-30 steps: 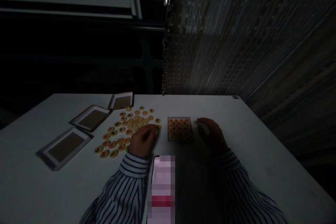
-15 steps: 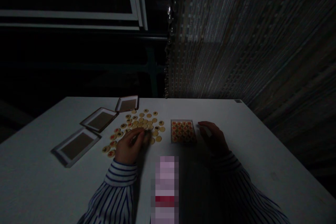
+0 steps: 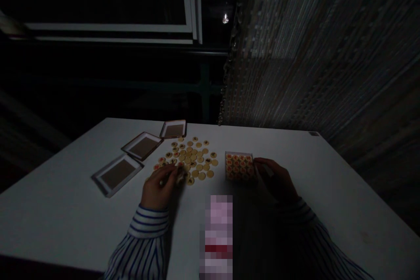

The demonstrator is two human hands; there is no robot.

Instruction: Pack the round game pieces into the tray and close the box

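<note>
The left hand (image 3: 158, 187) is at the near left edge of the loose round pieces (image 3: 194, 173), thumb and forefinger close together; a blurred piece (image 3: 180, 176) shows at the fingertips, and I cannot tell whether it is pinched or lies just beyond them. This hand hides part of the spread, so the pieces behind it cannot be counted. The right hand (image 3: 277, 180) is curved beside the right edge of a small box (image 3: 239, 153); shadow swallows its thumb and lower fingers, so whether that grip is clamped on the box wall is unclear. The box stands on the tabletop (image 3: 65, 216), right of the loose pieces, holding rows of red-marked pieces (image 3: 239, 166); its near side fades into darkness. Most markings are too small to read. Three shallow trays (image 3: 143, 145) sit at the left. Coarse pixels mask a pinkish object (image 3: 218, 234) cut off below, and both striped sleeves (image 3: 141, 245) leave the view there.
</note>
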